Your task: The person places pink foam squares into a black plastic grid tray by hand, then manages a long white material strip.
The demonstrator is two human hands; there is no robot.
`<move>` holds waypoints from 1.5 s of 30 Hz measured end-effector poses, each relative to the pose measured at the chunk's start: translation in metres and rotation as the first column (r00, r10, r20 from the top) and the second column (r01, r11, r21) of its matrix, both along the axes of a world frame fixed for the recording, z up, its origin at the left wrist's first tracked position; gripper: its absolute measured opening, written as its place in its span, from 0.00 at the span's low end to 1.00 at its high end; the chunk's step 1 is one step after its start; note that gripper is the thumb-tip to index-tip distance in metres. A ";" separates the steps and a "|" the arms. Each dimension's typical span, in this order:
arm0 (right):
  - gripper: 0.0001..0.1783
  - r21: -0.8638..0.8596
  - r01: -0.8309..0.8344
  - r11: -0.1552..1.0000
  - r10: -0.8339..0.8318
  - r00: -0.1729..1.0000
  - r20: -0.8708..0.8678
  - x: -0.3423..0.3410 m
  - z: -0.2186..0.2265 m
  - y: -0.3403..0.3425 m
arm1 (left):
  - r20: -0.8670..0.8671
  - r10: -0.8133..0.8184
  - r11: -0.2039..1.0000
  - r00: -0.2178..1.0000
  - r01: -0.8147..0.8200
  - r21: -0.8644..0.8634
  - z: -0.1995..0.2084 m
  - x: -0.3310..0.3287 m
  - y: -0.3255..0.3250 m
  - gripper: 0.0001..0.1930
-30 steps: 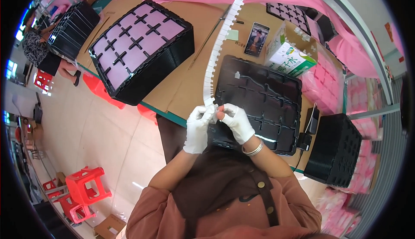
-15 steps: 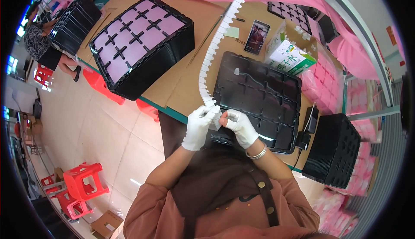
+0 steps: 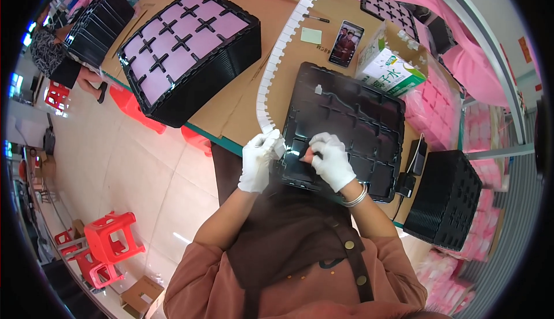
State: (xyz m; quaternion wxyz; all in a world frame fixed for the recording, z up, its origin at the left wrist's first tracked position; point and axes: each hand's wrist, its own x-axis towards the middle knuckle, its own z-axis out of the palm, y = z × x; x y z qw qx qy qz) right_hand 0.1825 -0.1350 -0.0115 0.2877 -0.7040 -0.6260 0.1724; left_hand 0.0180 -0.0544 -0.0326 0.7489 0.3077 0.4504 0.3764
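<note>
Right hand (image 3: 328,156) now clear of strip end, over black tray (image 3: 352,117) by its near-left corner, fingers bunched, can't tell if holding anything; left hand (image 3: 258,162) alone pinches white notched strip (image 3: 268,82), beside tray's left edge

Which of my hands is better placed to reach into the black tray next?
Your right hand, I'd judge: it is over the near part of the black tray, apart from the white strip, while your left hand pinches the strip's near end by the tray's left edge.
</note>
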 end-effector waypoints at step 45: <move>0.07 0.422 0.284 0.861 -0.244 0.959 -0.146 0.032 0.031 0.002 | 0.071 0.054 0.998 0.996 -0.052 -0.025 0.010 0.028 0.003 0.09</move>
